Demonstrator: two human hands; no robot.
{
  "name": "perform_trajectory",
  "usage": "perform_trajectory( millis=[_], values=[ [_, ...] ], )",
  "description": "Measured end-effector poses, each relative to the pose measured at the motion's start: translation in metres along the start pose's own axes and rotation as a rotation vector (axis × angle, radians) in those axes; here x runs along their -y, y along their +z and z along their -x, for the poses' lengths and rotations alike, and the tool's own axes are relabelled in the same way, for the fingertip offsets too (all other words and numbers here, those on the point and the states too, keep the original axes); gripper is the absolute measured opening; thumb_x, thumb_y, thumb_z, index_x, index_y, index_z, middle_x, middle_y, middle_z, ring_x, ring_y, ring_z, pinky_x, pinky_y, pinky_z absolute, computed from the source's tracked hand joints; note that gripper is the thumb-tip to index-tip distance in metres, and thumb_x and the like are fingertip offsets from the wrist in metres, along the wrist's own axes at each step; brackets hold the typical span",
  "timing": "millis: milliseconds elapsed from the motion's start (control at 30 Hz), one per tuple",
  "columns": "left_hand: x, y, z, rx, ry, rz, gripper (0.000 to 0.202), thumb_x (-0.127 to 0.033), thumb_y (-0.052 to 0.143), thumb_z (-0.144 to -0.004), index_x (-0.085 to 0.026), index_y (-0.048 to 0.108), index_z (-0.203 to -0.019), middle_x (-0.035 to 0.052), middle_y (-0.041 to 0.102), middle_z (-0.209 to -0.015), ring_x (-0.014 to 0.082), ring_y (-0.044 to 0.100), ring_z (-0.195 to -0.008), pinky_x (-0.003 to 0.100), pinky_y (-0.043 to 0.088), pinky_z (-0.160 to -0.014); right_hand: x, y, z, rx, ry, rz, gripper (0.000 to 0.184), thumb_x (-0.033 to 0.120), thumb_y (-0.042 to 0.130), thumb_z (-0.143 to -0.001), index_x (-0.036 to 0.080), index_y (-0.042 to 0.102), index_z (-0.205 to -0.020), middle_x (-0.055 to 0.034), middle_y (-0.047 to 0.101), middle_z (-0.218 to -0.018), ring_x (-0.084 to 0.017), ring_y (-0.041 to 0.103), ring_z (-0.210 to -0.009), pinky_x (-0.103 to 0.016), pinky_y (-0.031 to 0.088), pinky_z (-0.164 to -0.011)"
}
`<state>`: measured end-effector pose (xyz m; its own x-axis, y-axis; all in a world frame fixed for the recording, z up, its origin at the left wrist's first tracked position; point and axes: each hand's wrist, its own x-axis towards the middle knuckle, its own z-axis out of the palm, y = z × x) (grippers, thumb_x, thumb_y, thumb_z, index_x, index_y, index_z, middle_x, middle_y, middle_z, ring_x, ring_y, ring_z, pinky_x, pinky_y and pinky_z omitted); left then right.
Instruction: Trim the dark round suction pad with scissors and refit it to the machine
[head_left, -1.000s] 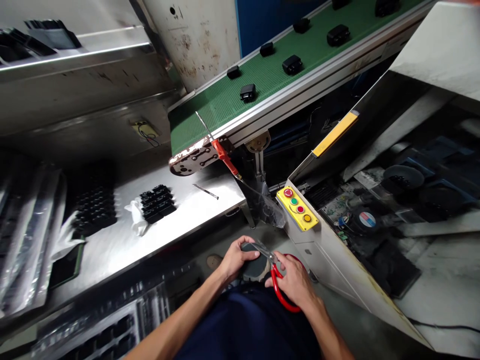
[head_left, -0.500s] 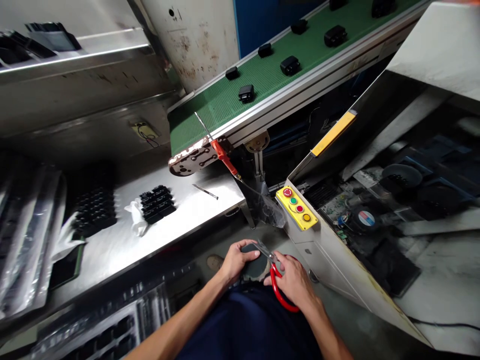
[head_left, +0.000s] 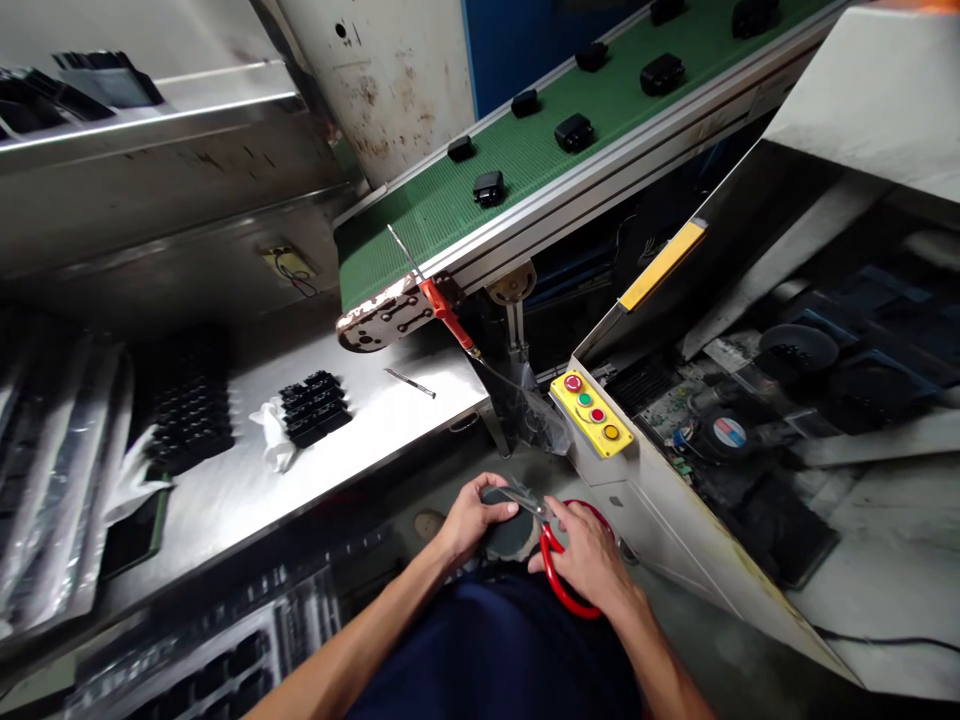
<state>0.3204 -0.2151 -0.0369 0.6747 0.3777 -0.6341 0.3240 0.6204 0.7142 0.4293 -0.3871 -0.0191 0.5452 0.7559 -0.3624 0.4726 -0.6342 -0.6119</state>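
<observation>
A worker's left hand clamps a dark round part over the lap, steadying it for the red-handled scissors gripped in the right hand, blades resting across the part's top edge. Beyond, near the steel desk's front edge, a black component block lies beside a white rag. Farther off, small black housings sit spaced along the green conveyor.

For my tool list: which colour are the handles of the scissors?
Red, clearest in the head view: the scissors are in the right hand.
</observation>
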Motion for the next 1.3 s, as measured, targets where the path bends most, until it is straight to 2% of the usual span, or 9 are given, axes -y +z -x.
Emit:
perform_trajectory(
  millis=[133,233,333,400,467,667,900,1133,1300],
  values=[
    [0.001,0.000,0.001,0.002,-0.020,0.026,0.053,-0.030,0.091,-0.052,-0.017,0.056,-0.090,0.0010,0.068,-0.073,0.0161,0.064,-0.059,0.026,0.052,-0.056,-0.003,-0.002,0.001,0.016,0.007,-0.065,0.065,0.036,0.080,-0.068,0.021,0.060,-0.128,-0.0012,0.061,-0.081,-0.020,0.057,-0.079,-0.029,0.042,-0.074],
    [0.002,0.001,0.002,-0.014,-0.035,0.049,0.055,-0.033,0.091,-0.052,-0.016,0.059,-0.092,0.0029,0.069,-0.073,0.0183,0.065,-0.059,0.029,0.053,-0.057,-0.003,-0.003,0.005,0.027,0.005,-0.072,0.058,0.038,0.078,-0.070,0.021,0.062,-0.123,0.0002,0.060,-0.076,-0.019,0.057,-0.074,-0.028,0.041,-0.070],
    [0.003,0.002,0.003,-0.027,-0.031,0.066,0.056,-0.032,0.091,-0.051,-0.015,0.060,-0.094,0.0044,0.070,-0.075,0.0189,0.066,-0.060,0.029,0.054,-0.057,-0.003,-0.002,0.009,0.037,-0.002,-0.043,0.070,0.041,0.078,-0.068,0.021,0.056,-0.131,-0.0028,0.063,-0.089,-0.022,0.058,-0.086,-0.031,0.042,-0.078],
    [0.004,0.003,0.003,-0.039,-0.016,0.074,0.055,-0.031,0.091,-0.053,-0.015,0.059,-0.095,0.0042,0.070,-0.076,0.0180,0.065,-0.059,0.028,0.054,-0.056,-0.002,-0.001,0.012,0.023,-0.007,0.027,0.085,0.048,0.076,-0.068,0.020,0.045,-0.142,-0.0080,0.061,-0.107,-0.028,0.055,-0.101,-0.039,0.041,-0.089],
    [0.004,0.003,0.003,-0.048,0.007,0.085,0.054,-0.029,0.090,-0.055,-0.016,0.057,-0.096,0.0036,0.070,-0.076,0.0169,0.064,-0.059,0.028,0.054,-0.056,-0.001,0.000,0.014,0.005,0.004,0.096,0.093,0.055,0.071,-0.070,0.020,0.034,-0.148,-0.0117,0.056,-0.119,-0.033,0.049,-0.109,-0.046,0.038,-0.094],
    [0.001,0.007,0.004,-0.047,0.074,0.138,0.052,-0.025,0.087,-0.061,-0.021,0.050,-0.097,-0.0001,0.068,-0.080,0.0145,0.064,-0.061,0.025,0.054,-0.057,0.004,0.000,0.020,0.029,0.046,0.094,0.095,0.057,0.064,-0.074,0.018,0.025,-0.152,-0.0129,0.053,-0.123,-0.034,0.045,-0.112,-0.048,0.038,-0.095],
    [-0.003,0.010,0.006,0.016,0.059,0.178,0.052,-0.028,0.085,-0.064,-0.020,0.049,-0.100,0.0020,0.068,-0.086,0.0149,0.065,-0.066,0.025,0.054,-0.061,0.005,0.002,0.017,-0.018,0.037,0.088,0.094,0.056,0.067,-0.073,0.023,0.026,-0.151,-0.0099,0.054,-0.119,-0.032,0.046,-0.108,-0.046,0.038,-0.095],
    [-0.004,0.011,0.012,0.028,0.052,0.172,0.052,-0.030,0.085,-0.065,-0.022,0.049,-0.101,0.0003,0.067,-0.085,0.0153,0.065,-0.064,0.028,0.056,-0.062,0.005,0.003,0.014,-0.101,0.006,0.055,0.082,0.052,0.074,-0.071,0.023,0.044,-0.142,-0.0087,0.058,-0.110,-0.030,0.049,-0.105,-0.043,0.040,-0.093],
    [-0.007,0.013,0.015,0.013,0.047,0.153,0.055,-0.032,0.086,-0.063,-0.022,0.048,-0.101,-0.0001,0.067,-0.083,0.0155,0.065,-0.063,0.028,0.056,-0.061,0.003,0.003,0.016,-0.125,0.000,-0.063,0.075,0.042,0.079,-0.069,0.023,0.051,-0.136,-0.0058,0.059,-0.100,-0.025,0.055,-0.097,-0.035,0.044,-0.087]
  ],
)
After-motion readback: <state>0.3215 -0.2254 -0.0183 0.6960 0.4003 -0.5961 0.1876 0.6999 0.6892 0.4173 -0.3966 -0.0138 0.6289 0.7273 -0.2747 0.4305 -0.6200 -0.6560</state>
